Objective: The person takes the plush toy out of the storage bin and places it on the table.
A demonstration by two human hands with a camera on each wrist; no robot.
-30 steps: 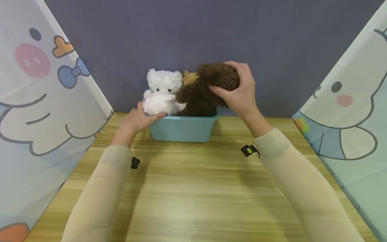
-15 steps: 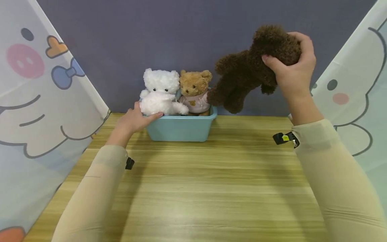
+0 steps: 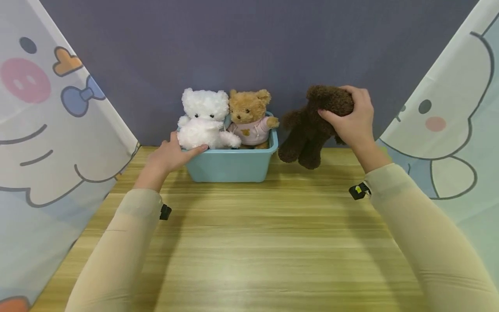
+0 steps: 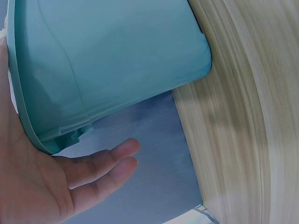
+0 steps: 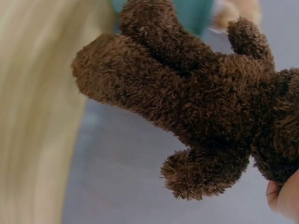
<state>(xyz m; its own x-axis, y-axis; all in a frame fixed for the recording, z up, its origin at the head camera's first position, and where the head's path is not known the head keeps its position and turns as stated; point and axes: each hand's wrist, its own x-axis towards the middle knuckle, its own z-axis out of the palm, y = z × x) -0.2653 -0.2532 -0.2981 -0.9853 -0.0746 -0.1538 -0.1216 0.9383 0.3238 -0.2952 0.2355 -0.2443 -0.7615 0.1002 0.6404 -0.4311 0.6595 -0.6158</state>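
One dark-brown plush bear (image 3: 312,128), beside the blue bin (image 3: 230,168).
Right hand (image 3: 356,121) grips its head, seemingly placing it; left hand (image 3: 166,152), fingers extended, touches the bin. Next calls for gentle lowering to the table (image 3: 234,234) (feet touching already? can't tell).

Both arms (image 3: 425,247) reach forward. The left hand (image 3: 166,154) rests at the tub's (image 3: 230,167) near left corner, thumb (image 3: 196,151) along its front rim, two fingers (image 4: 100,184) loosely extended. The right hand (image 3: 356,118), right of the tub, grips with thumb and curled fingers.
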